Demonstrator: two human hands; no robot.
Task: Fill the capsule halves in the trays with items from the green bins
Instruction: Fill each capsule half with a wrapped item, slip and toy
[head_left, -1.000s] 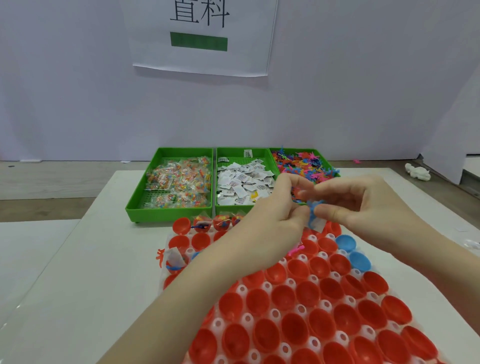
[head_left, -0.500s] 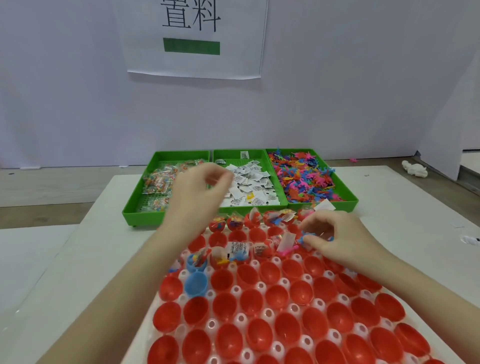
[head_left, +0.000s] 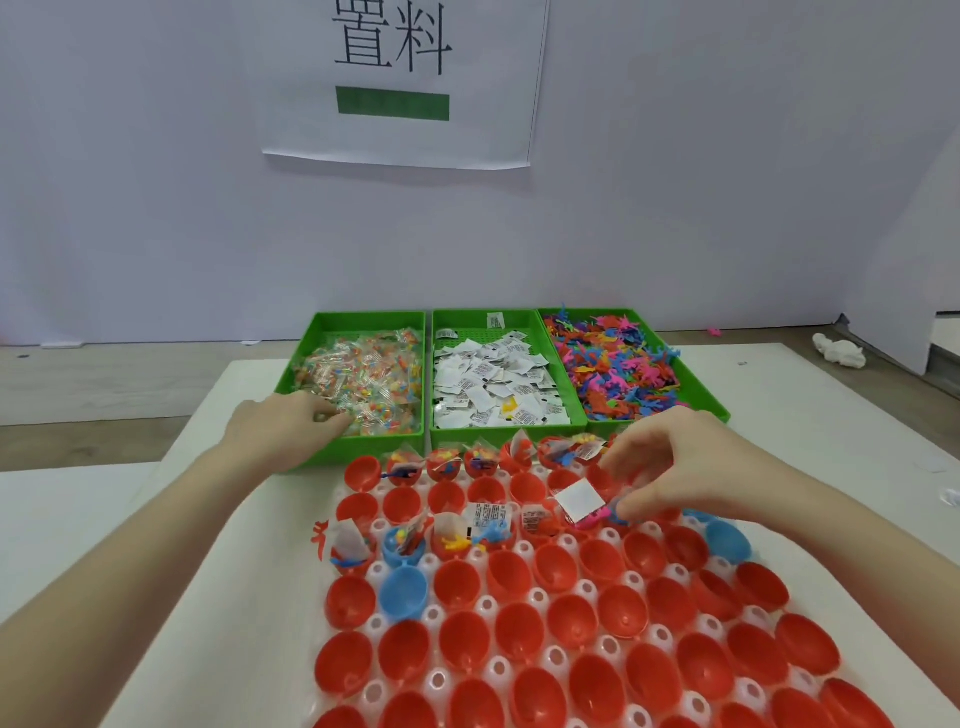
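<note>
While the left hand (head_left: 291, 431) reaches into the left green bin (head_left: 363, 384), its grip hidden among clear packets, the right hand (head_left: 685, 467) pinches a white sachet (head_left: 579, 500) over red capsule halves (head_left: 545, 623), frame centre.

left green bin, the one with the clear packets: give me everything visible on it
The left green plastic bin is a shallow rectangular tray with sloped walls and a perforated floor, leftmost of three side by side at the white table's far end. Its right wall sits close against the middle green bin. Small clear packets of multicoloured bits fill most of it, with bare floor along the far edge. The left hand reaches over its near-left corner, fingers on the packets.
</note>
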